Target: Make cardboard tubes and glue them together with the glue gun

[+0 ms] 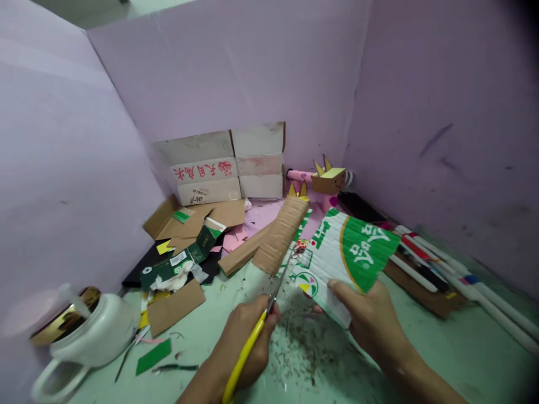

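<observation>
My left hand (252, 331) is closed around scissors (247, 348) with a long yellow handle. Their blades point away from me, along the edge between a brown cardboard strip (281, 238) and a printed cardboard piece (337, 255). That piece is white and green with white lettering. I cannot tell whether strip and piece are still joined. Gripping the piece by its near edge is my right hand (370, 314), thumb on top and the other fingers mostly hidden underneath.
Cardboard scraps (197, 224) and a dark green box (177, 266) lie to the left, near a white mug (92, 331). Several markers (438, 264) line the right side. A flattened carton (236, 168) leans at the back beside a small eared box (330, 180). Crumbs litter the table (227, 297).
</observation>
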Tool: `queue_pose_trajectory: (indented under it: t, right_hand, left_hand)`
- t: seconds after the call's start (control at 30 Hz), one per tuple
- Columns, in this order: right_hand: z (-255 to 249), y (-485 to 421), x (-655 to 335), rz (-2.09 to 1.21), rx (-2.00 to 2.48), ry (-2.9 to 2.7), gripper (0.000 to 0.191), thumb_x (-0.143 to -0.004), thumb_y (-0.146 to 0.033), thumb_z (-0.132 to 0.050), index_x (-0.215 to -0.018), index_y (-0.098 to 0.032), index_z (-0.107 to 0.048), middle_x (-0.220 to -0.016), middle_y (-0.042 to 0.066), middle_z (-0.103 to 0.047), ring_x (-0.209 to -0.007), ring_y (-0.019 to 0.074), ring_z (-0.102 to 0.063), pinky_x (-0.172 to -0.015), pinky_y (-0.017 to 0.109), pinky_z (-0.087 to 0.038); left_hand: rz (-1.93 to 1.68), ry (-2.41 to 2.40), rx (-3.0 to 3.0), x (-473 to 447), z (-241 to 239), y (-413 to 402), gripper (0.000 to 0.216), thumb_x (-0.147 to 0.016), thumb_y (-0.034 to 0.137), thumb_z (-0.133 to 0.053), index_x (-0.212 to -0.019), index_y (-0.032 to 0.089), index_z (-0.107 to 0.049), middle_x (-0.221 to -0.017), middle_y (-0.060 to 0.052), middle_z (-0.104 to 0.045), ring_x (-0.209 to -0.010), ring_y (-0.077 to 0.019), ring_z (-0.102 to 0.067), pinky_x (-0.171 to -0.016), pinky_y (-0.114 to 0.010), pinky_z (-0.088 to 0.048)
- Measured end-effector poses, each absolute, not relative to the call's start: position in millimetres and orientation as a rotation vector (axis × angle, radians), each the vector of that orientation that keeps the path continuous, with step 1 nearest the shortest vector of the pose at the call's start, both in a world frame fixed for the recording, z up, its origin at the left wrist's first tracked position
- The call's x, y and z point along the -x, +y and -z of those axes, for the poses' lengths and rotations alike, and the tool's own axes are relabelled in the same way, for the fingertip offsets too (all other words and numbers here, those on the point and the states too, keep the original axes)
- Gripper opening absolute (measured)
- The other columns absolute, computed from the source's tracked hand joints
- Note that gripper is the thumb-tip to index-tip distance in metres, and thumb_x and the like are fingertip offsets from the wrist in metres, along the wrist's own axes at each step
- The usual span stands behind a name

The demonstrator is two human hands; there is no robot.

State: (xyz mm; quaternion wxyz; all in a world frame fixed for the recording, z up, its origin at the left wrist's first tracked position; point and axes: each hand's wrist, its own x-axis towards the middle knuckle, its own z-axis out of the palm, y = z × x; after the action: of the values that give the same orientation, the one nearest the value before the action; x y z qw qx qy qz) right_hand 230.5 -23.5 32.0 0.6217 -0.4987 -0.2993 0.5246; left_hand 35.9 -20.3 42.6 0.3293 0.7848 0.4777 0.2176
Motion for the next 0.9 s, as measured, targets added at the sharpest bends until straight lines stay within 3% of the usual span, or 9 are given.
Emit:
queue_pose_trajectory:
  t: [0.27,0.53,0.63,0.73,0.9]
  right_hand:
    - [-33.0,-21.4,-226.1,-1.277,1.065,-0.761,0.037,-0.059,-0.018,-0.061,-0.096,-0.013,-0.064,-0.076,0.006,-0.074,-0.054,0.0225,-0.066,-0.037,0.027,-0.051]
    - [-28.7,-20.2,-227.3,-1.267,1.054,-0.75,0.028,-0.061,-0.02,-0.061,-0.088,-0.014,-0.063,-0.073,0.005,-0.072,-0.05,0.0183,-0.06,-0.041,0.029,-0.053]
    - [-25.7,-17.9,-225.5,-1.286,1.076,-0.753,0.032,-0.061,-0.02,-0.06,-0.092,-0.014,-0.061,-0.076,0.005,-0.072,-0.052,0.0194,-0.061,-0.041,0.032,-0.054]
    - [-21.8,-15.9,-223.2,-1.303,1.091,-0.763,0.036,-0.061,-0.019,-0.06,-0.096,-0.014,-0.06,-0.074,0.006,-0.072,-0.051,0.0198,-0.061,-0.039,0.031,-0.052]
    - [-19.3,-17.0,-224.4,-1.376,1.001,-0.769,0.031,-0.062,-0.021,-0.065,-0.092,-0.013,-0.063,-0.07,0.006,-0.072,-0.048,0.0186,-0.061,-0.042,0.029,-0.052]
  left_hand:
    - [-0.736,1.311,-1.942,-39.2,-40.5,-20.7,0.022,-0.085,0.033,-0.038,-0.068,0.02,-0.046,-0.061,0.002,-0.048,-0.057,-0.0149,-0.047,-0.055,-0.024,-0.033]
    - [-0.684,1.409,-1.697,-30.2,-38.1,-7.8,0.025,-0.084,0.036,-0.037,-0.066,0.021,-0.044,-0.052,0.005,-0.038,-0.051,-0.0137,-0.041,-0.048,-0.023,-0.028]
    - [-0.521,1.58,-1.856,-16.2,-43.1,1.0,0.021,-0.081,0.033,-0.042,-0.066,0.021,-0.047,-0.057,0.001,-0.05,-0.057,-0.0173,-0.051,-0.053,-0.024,-0.035]
    - [-0.312,1.892,-2.003,-0.3,-47.7,8.2,0.012,-0.077,0.028,-0.049,-0.078,0.019,-0.056,-0.075,-0.007,-0.065,-0.074,-0.0249,-0.062,-0.063,-0.029,-0.041]
    - [-0.235,1.957,-1.999,16.4,-50.9,13.9,0.036,-0.072,0.026,-0.053,-0.107,0.019,-0.059,-0.097,-0.014,-0.069,-0.094,-0.032,-0.062,-0.077,-0.039,-0.044]
